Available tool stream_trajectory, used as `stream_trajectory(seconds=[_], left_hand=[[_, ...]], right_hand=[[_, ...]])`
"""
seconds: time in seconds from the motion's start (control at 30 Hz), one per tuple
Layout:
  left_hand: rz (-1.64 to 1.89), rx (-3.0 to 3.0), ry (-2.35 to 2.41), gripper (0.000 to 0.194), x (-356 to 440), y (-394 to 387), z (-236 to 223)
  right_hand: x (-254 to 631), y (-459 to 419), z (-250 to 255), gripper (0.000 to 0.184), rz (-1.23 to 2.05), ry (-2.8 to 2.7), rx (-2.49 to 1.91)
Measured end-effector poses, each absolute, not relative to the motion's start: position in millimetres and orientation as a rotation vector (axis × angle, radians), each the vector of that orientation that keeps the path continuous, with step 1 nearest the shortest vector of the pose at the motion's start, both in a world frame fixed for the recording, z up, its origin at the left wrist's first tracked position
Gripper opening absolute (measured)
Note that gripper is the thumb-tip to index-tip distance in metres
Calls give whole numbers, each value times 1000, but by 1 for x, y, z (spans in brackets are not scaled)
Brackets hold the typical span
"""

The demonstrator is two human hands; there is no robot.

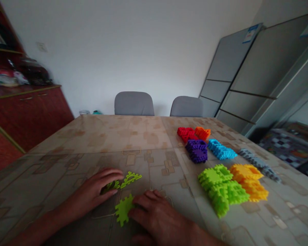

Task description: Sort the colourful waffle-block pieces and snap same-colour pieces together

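My left hand [102, 186] rests on the table, its thumb and fingers curled around a yellow-green toothed tile [113, 185] that is partly hidden. Just beyond its fingertips, a triangular yellow-green frame tile [131, 178] lies flat, close to or touching the held one. Nearer to me is a square yellow-green toothed tile [123, 209]. My right hand [154, 212] grips that tile by its right edge, with the fingers covering part of it.
To the right stand stacks of toothed tiles: green [219, 186], yellow [250, 181], purple [197, 151], blue [222, 149], red [186, 134], orange [202, 132] and grey [258, 162]. Two grey chairs [133, 103] stand behind the table [97, 136].
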State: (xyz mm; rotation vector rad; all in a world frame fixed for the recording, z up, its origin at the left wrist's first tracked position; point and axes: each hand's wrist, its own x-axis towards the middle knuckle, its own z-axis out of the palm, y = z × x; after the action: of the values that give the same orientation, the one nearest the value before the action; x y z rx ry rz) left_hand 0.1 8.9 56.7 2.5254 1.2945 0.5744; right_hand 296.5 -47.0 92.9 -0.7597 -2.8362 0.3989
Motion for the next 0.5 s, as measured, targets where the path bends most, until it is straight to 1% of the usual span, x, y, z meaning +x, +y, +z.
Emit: stream_trajectory(seconds=[0.17,0.23,0.5], left_hand=[[825,2168,1367,39,9,5,67],[863,2030,1379,40,13,3,71],[860,2105,1543,44,6,9,65]], right_hand=[[306,-46,95,23,464,-2816,-783],[310,-45,92,17,478,-2790,-808],[317,-43,81,13,589,-2587,-934]])
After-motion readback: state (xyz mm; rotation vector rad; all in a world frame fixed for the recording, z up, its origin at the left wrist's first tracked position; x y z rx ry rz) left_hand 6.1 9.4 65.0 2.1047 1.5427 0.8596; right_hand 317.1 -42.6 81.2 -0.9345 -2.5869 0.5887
